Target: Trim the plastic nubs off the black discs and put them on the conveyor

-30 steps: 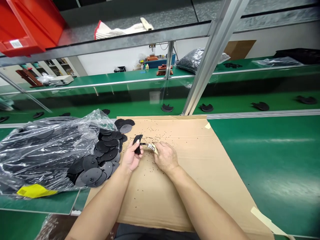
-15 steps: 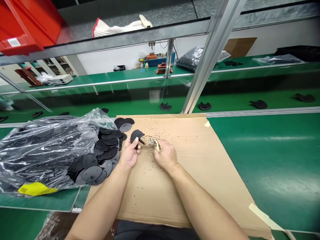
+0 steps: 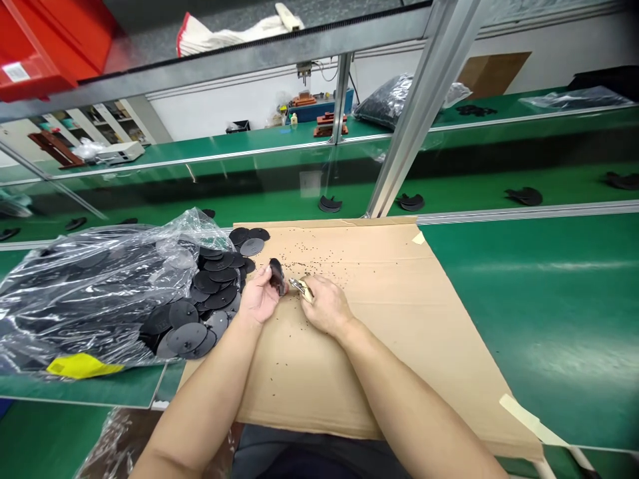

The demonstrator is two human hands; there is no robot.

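Note:
My left hand [image 3: 260, 297] grips a black plastic disc-like part [image 3: 276, 274], now turned nearly edge-on above the cardboard. My right hand [image 3: 327, 305] is wrapped around a small pair of cutting pliers [image 3: 301, 287] with pale handles. The metal jaws point left and lie close to the part; I cannot tell if they touch it. Tiny black bits [image 3: 319, 256] are scattered over the cardboard sheet [image 3: 369, 346] beneath both hands. Left of my left hand, a pile of round black discs [image 3: 187, 336] spills from a clear plastic bag [image 3: 100, 293].
A yellow label [image 3: 82, 366] lies on the bag. Behind the cardboard, curved black pieces [image 3: 330, 203] sit spaced along a green belt [image 3: 279, 207]. A metal post [image 3: 424, 106] rises at the back edge. Overhead, a shelf holds a red bin [image 3: 50, 50] and white gloves [image 3: 234, 33].
My left hand has rotated the black part from face-on to nearly edge-on. The pliers in my right hand have moved left, nearer to it. The view has shifted slightly.

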